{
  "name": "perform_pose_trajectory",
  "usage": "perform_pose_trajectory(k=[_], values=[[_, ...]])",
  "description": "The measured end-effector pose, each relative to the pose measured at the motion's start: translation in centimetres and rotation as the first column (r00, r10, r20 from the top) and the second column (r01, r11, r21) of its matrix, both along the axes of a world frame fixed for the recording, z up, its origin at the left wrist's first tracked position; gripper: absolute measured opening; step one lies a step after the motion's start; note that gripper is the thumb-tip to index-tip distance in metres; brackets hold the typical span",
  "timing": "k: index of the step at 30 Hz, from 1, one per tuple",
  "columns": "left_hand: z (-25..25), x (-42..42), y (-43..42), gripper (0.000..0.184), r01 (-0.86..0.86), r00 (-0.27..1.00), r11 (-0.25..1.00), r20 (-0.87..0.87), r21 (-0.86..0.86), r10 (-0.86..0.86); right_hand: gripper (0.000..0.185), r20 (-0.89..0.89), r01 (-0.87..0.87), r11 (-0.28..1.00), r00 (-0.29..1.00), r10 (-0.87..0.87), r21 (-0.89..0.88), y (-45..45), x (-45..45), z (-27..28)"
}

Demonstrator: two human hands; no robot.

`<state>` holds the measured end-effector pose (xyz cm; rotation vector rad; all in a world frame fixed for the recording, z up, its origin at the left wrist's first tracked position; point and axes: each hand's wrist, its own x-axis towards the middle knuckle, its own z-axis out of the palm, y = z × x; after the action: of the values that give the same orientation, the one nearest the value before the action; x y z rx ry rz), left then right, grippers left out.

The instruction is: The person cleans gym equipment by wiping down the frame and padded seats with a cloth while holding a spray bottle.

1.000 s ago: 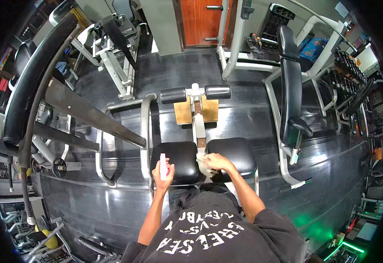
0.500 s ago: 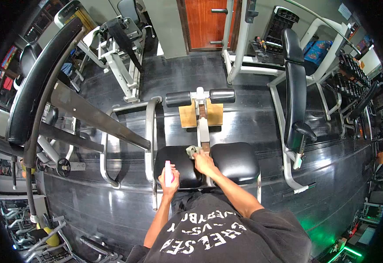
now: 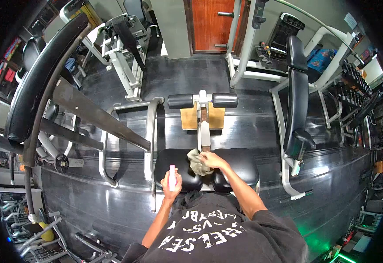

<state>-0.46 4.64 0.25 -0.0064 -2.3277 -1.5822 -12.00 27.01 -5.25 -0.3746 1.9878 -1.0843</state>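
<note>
My left hand (image 3: 171, 183) is closed around a slim white and pink bottle (image 3: 172, 176), held upright above the left black seat pad (image 3: 167, 161). Between the two pads, my right hand (image 3: 214, 160) grips a crumpled grey-green cloth (image 3: 199, 163). The cloth hangs over the inner edge of the left pad; whether it touches the padding I cannot tell. The right seat pad (image 3: 242, 165) lies partly under my right forearm. Ahead of the pads runs a white metal post (image 3: 204, 133) with black foam rollers (image 3: 225, 100) at its far end.
A wooden footplate (image 3: 189, 118) sits below the rollers. To the left stands a machine with a long black pad (image 3: 42, 79) and bent metal tubes (image 3: 150, 131). An upright padded bench (image 3: 297, 105) is at the right. A reddish wooden door (image 3: 212, 30) is at the back.
My right hand has shifted slightly right and the cloth is now spread wider, showing more of itself. My left hand has moved a little right and down with the bottle. The view has shifted slightly.
</note>
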Motion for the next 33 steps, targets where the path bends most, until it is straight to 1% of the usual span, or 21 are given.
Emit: perform_pose_trajectory(k=[2,3,4,5,6,7,8,10,11,12,14,15,18,19,20,23,26,29,30,32,33], values=[[-0.6,0.1,0.0,0.021,-0.029,0.999,0.998,0.017,0.055,0.028,0.031,-0.156,0.257,0.964,0.957,-0.244,0.074,-0.9,0.3,0.4],[-0.3,0.1,-0.2,0.023,0.001,1.000,1.000,-0.022,0.024,0.000,0.034,-0.266,0.405,0.902,0.862,-0.431,-0.149,-1.7,1.0,0.7],[0.0,0.1,-0.2,0.023,-0.003,1.000,1.000,-0.023,0.020,0.003,0.034,-0.265,0.402,0.903,0.863,-0.429,-0.153,-2.3,1.1,0.3],[0.3,0.1,0.0,0.022,-0.010,0.999,1.000,-0.032,-0.009,0.009,0.032,-0.137,0.401,0.878,0.885,-0.445,-0.261,-2.7,1.1,0.1],[0.3,0.1,0.1,0.022,-0.015,0.999,0.999,-0.041,-0.036,0.013,0.029,-0.006,0.411,0.837,0.897,-0.442,-0.362,-3.0,1.1,-0.1],[0.2,0.1,0.3,0.020,-0.021,1.000,1.000,0.001,0.015,0.021,0.021,0.107,0.425,0.830,0.903,-0.416,-0.360,-3.2,1.2,-0.2],[0.2,0.1,0.4,0.020,-0.022,1.000,1.000,0.002,0.020,0.022,0.022,0.001,0.377,0.889,0.921,-0.390,-0.259,-3.2,1.1,-0.4],[0.2,0.0,0.2,0.018,-0.032,0.999,0.999,0.003,-0.024,0.032,0.023,-0.397,0.455,0.889,0.807,-0.436,-0.051,-3.8,2.0,0.4],[0.2,-0.2,0.1,0.017,-0.021,0.997,0.999,-0.070,-0.035,0.019,0.024,-0.297,0.428,0.900,0.872,-0.389,0.079,-3.5,1.9,0.9],[0.0,-0.2,0.1,0.017,-0.024,0.997,0.999,-0.071,-0.041,0.021,0.024,-0.296,0.425,0.902,0.873,-0.387,0.073,-3.7,2.1,0.4],[-0.4,-0.1,0.0,0.018,-0.034,0.999,0.999,-0.030,0.013,0.034,0.039,-0.546,0.490,0.872,0.724,-0.422,-0.025,-4.2,2.9,-0.6],[-0.2,-0.1,0.1,0.020,-0.026,0.999,1.000,-0.032,-0.001,0.026,0.049,-0.532,0.445,0.895,0.754,-0.385,-0.018,-4.2,2.8,0.0],[0.5,-0.2,0.3,0.022,-0.018,0.998,0.996,-0.065,-0.086,0.012,0.043,-0.585,0.447,0.883,0.682,-0.438,-0.141,-5.2,2.6,1.6],[0.6,-0.2,0.3,0.022,-0.018,0.998,0.996,-0.067,-0.084,0.012,0.039,-0.539,0.369,0.905,0.729,-0.422,-0.210,-5.4,2.2,0.9],[0.7,-0.2,0.3,0.022,-0.019,0.999,0.996,-0.042,-0.082,0.016,0.043,-0.355,0.370,0.906,0.835,-0.421,-0.205,-5.7,2.1,0.7],[0.5,-0.1,0.2,0.023,-0.018,0.999,0.998,-0.027,-0.059,0.017,0.065,-0.580,0.227,0.968,0.804,-0.128,0.102,-7.5,3.4,-0.2],[-0.3,-0.1,0.1,0.024,-0.017,0.998,0.999,-0.053,-0.046,0.015,0.055,-0.609,0.164,0.978,0.791,-0.052,0.129,-7.7,4.2,-0.1],[0.1,-0.1,0.2,0.025,-0.018,0.998,0.998,-0.057,-0.054,0.015,0.042,-0.464,0.232,0.972,0.865,-0.191,0.032,-6.1,1.7,0.5],[0.4,0.0,0.2,0.025,-0.016,0.999,0.998,-0.043,-0.057,0.014,0.039,-0.312,0.250,0.956,0.930,-0.193,0.151,-5.4,0.0,0.3],[0.6,-0.1,0.3,0.025,-0.028,0.999,0.999,-0.020,-0.031,0.028,0.036,-0.410,0.509,0.855,0.762,-0.501,-0.098,-4.7,-1.3,-2.5],[0.6,-0.1,0.4,0.025,-0.035,0.999,0.999,0.003,-0.004,0.035,0.036,-0.378,0.559,0.818,0.734,-0.564,-0.135,-4.8,-2.0,-3.0]])
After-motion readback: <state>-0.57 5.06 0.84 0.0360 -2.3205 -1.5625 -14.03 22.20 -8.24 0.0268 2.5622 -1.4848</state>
